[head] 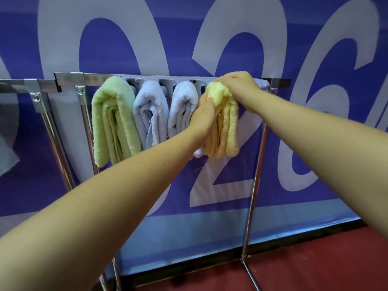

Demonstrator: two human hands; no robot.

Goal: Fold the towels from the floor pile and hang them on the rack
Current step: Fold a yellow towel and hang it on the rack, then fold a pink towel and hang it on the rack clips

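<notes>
Against blue banner [294,143], folded yellow towel [227,127]

Three hung towels [147,114] crowd the rack [69,79] bar's middle; its left end looks bare, seemingly reachable.

Towels: green [113,120], 2 lt-blue [151,114], yellow [227,124].

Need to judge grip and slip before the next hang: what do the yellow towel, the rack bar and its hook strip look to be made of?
Yellow towel: soft looped terry cloth, probably cotton; fuzzy matte pile, thick rounded folds.
Rack bar: polished metal, likely chromed or stainless steel; mirror-like glints and reflections.
Hook strip: looks like moulded grey plastic, smooth and dull; mostly hidden by towels, so uncertain.
</notes>
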